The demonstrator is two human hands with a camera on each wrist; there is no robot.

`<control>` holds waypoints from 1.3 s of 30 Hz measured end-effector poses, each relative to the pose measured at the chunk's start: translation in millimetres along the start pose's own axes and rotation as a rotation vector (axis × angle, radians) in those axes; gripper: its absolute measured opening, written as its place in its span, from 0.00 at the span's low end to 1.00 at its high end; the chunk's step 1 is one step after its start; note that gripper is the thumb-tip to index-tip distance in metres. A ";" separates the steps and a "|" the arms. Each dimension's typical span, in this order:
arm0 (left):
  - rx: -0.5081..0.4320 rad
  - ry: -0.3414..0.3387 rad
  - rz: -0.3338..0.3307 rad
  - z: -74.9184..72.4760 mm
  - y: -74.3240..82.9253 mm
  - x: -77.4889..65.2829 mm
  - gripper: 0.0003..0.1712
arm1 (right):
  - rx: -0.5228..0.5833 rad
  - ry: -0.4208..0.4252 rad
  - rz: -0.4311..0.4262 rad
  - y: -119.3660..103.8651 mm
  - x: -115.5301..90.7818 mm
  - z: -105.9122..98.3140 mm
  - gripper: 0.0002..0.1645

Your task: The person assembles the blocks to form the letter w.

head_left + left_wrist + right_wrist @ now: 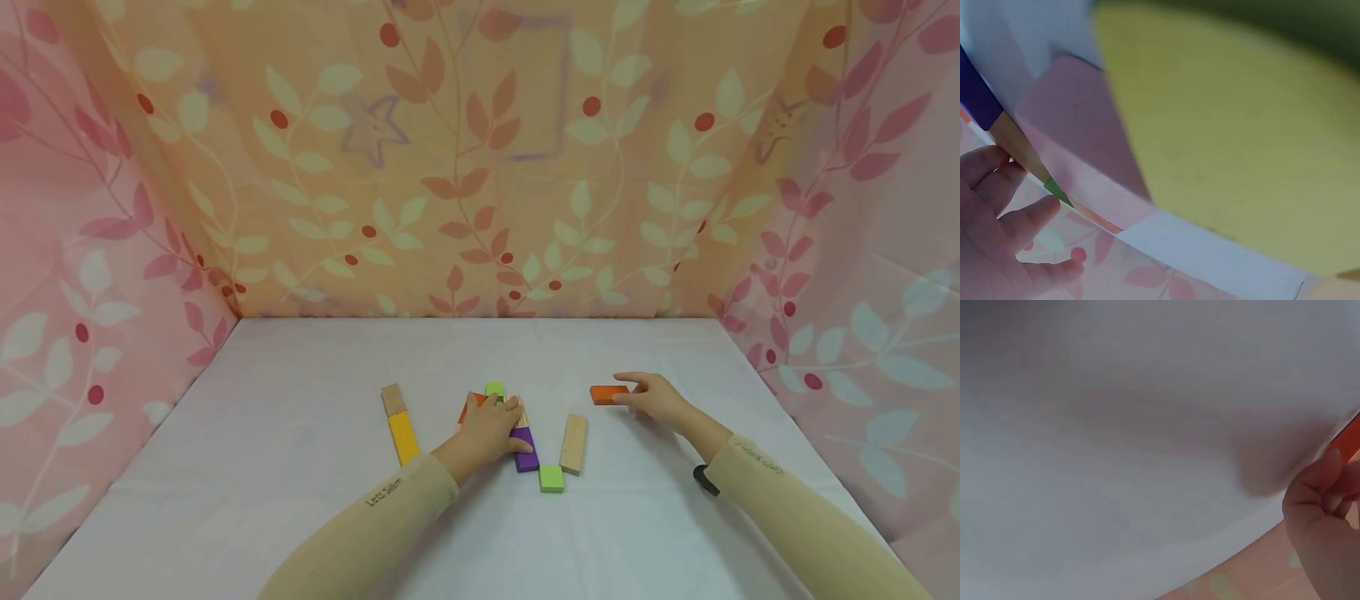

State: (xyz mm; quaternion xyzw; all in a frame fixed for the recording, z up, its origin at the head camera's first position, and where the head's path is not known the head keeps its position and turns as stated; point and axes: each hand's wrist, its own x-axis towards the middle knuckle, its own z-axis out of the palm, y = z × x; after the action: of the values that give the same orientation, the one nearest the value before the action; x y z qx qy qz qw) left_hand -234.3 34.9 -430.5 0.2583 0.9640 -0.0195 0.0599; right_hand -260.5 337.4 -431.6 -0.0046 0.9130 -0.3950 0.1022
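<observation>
My left hand (pixel 487 429) reaches over a line of wooden blocks with its fingers spread, thumb at the purple block (pixel 525 454). Its fingertips rest by a plain wood block (pixel 1019 147) in the left wrist view. Past those fingers lie a light green block (pixel 494 388) and an orange-red block (pixel 471 406), partly covered by the hand. Off to the right, my right hand (pixel 660 398) pinches the right end of an orange block (pixel 606 395) between thumb and fingers. Only a corner of that orange block (pixel 1349 439) enters the right wrist view.
A plain block (pixel 392 399) and a yellow block (pixel 403 437) form a line at the left. Right of the purple block lie a second light green block (pixel 551 479) and a slanted plain block (pixel 573 444). White cloth (pixel 300 367) covers the table; patterned curtains (pixel 480 167) surround it.
</observation>
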 end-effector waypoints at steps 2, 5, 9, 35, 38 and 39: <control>-0.003 0.001 0.004 0.2 0.1 -0.1 0.44 | -0.044 -0.019 0.013 6.3 4.5 -4.9 0.38; -0.006 0.005 0.012 0.1 0.5 -0.5 0.43 | -0.072 -0.054 0.038 14.7 9.6 -10.6 0.40; -0.005 0.009 0.020 0.9 1.1 -0.7 0.43 | -0.067 -0.090 0.046 18.8 11.5 -15.5 0.38; -0.010 -0.001 0.005 5.5 -0.6 2.6 0.44 | 0.515 -0.048 0.076 5.3 10.4 -15.5 0.37; -0.007 -0.002 0.004 3.6 -0.5 2.5 0.45 | 0.512 -0.040 0.077 3.2 13.2 -14.2 0.35; -0.006 -0.004 0.004 3.1 -0.3 2.3 0.45 | 0.515 -0.042 0.077 2.4 14.2 -13.2 0.34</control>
State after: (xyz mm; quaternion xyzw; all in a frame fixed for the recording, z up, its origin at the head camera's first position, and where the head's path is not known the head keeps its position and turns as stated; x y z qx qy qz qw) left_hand -236.1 35.6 -433.9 0.2600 0.9634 -0.0168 0.0625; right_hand -276.8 347.3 -427.1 0.0480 0.7796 -0.6099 0.1341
